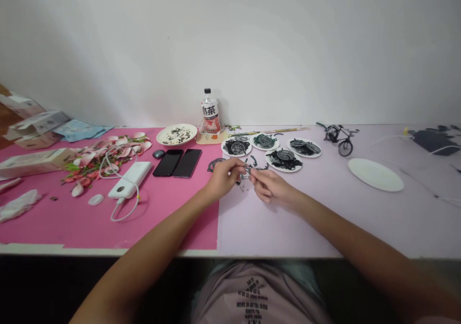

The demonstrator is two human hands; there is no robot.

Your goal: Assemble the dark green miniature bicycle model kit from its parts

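My left hand (224, 177) and my right hand (271, 184) meet above the table, fingertips pinched together around a small dark plastic part (248, 168). Fingers cover most of it, so its exact shape cannot be made out. Just beyond my left hand lies a loose toy bicycle wheel (215, 164). Thin dark pieces (254, 160) are scattered behind my fingertips. Small plates of black wheels and parts stand behind: one plate (236, 146) at the left, another (284, 160) beyond my right hand. A built model bicycle (339, 138) stands farther right.
To the left, two black phones (177, 163), a mouse (158, 154), a white power bank (129, 180) with cable and a heap of artificial petals (108, 158) lie on pink covering. A bottle (210, 112) stands near the wall; an oval white plate (375, 175) is at right.
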